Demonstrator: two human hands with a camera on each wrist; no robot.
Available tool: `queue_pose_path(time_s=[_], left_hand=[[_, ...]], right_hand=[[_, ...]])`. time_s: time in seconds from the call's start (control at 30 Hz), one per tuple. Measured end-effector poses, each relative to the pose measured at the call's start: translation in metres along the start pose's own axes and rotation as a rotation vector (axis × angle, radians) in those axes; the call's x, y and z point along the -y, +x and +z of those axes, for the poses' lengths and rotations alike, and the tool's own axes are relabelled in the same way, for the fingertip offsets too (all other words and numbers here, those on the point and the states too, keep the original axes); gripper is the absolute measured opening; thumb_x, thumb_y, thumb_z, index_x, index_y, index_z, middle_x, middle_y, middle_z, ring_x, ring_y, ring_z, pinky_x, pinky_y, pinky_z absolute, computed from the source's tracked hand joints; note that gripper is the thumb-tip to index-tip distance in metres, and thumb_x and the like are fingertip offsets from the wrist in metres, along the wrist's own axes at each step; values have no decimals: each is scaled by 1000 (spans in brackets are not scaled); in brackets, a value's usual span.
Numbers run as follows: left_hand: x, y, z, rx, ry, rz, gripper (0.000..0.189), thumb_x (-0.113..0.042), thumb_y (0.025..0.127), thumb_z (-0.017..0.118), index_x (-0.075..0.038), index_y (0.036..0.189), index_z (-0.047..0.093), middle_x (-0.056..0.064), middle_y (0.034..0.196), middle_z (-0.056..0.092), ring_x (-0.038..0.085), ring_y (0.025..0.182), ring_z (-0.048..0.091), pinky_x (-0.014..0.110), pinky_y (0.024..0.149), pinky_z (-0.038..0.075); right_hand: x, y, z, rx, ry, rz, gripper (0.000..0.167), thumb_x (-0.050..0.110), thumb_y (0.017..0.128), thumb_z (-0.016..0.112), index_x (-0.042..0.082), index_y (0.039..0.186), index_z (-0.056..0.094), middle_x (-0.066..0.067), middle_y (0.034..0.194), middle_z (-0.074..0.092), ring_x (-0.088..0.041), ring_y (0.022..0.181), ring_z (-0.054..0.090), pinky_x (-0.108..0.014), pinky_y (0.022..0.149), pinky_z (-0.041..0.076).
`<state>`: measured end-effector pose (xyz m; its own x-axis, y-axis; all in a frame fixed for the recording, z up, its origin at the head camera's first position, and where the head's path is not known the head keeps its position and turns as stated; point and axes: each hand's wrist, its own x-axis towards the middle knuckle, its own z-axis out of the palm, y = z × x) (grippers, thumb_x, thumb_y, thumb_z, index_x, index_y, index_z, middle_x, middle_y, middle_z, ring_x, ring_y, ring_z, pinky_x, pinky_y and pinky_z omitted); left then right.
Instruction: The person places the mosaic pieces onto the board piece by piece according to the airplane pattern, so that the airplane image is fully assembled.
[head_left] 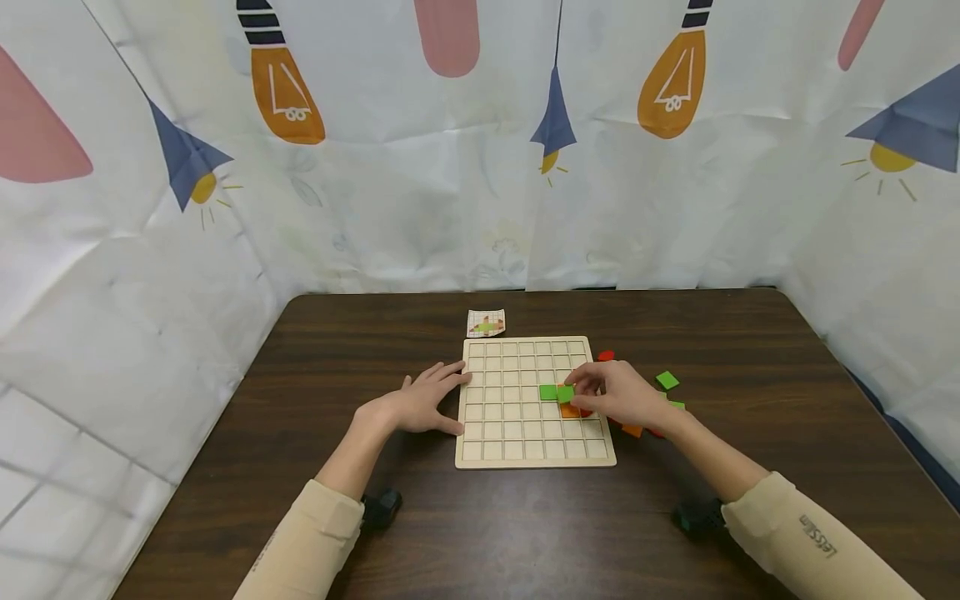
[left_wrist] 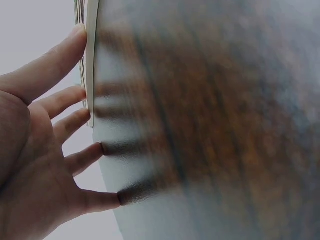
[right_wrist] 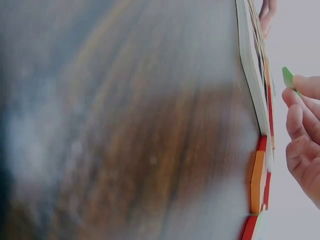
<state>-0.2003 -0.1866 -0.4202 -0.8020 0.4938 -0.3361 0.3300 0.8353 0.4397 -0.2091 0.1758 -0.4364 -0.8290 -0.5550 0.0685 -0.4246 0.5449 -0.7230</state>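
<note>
A pale wooden grid board (head_left: 495, 429) lies on the table. My left hand (head_left: 423, 404) rests at its left edge, fingers spread, with thumb and fingertips touching the rim; the left wrist view shows the same spread hand (left_wrist: 45, 150). Above the board's right half, my right hand (head_left: 618, 392) pinches a green tile (head_left: 566, 394) between thumb and finger. In the right wrist view that green tile (right_wrist: 288, 77) is held clear of the board. Another green tile (head_left: 548, 392) sits in the grid, with an orange tile (head_left: 570, 411) nearby and a red piece (head_left: 587, 412) partly hidden by the hand.
Loose pieces lie right of the board, among them a green tile (head_left: 667, 380), a red piece (head_left: 606, 355) and an orange piece (head_left: 632, 430), several partly under my right hand. A small pattern card (head_left: 486, 323) lies behind the board. Printed cloth (head_left: 450, 208) hangs around the table (head_left: 360, 333).
</note>
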Motion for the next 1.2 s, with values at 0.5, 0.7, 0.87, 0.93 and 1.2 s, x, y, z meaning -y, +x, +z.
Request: queue_pose_path(time_s=[0.5, 0.7, 0.87, 0.93, 1.2], left_hand=[[0, 1, 1, 4, -2, -5, 86, -38, 93, 78, -13, 162, 33, 9, 171, 13, 38, 156, 6, 76, 113, 8], [-1, 1, 0, 4, 1, -8, 85, -37, 93, 78, -13, 162, 34, 9, 171, 13, 39, 156, 7, 75, 113, 8], [-1, 1, 0, 3, 6, -12, 85, -37, 93, 79, -13, 162, 34, 9, 171, 14, 38, 155, 8, 76, 113, 9], [-1, 1, 0, 2, 4, -10, 85, -37, 93, 79, -13, 162, 35, 9, 171, 14, 39, 155, 8, 76, 113, 9], [-2, 1, 0, 4, -10, -7, 85, -36, 93, 78, -13, 162, 34, 9, 171, 13, 39, 155, 7, 76, 113, 8]], right_hand=[[4, 4, 9, 57, 23, -47, 23, 12, 90, 81, 2, 110, 73, 7, 86, 68, -11, 79, 62, -28, 69, 52], [6, 5, 12, 64, 9, -51, 24, 13, 88, 83, 3, 108, 73, 6, 84, 65, -11, 76, 60, -27, 68, 51], [7, 8, 16, 70, -14, -61, 22, 13, 89, 83, 5, 107, 73, 9, 82, 64, -9, 74, 59, -27, 69, 51], [8, 8, 17, 75, -22, -53, 21, 12, 89, 82, 6, 106, 73, 9, 82, 64, -9, 74, 59, -27, 70, 51], [10, 10, 18, 79, -39, -59, 19, 13, 90, 81, 7, 105, 72, 10, 79, 62, -9, 73, 56, -27, 69, 50]])
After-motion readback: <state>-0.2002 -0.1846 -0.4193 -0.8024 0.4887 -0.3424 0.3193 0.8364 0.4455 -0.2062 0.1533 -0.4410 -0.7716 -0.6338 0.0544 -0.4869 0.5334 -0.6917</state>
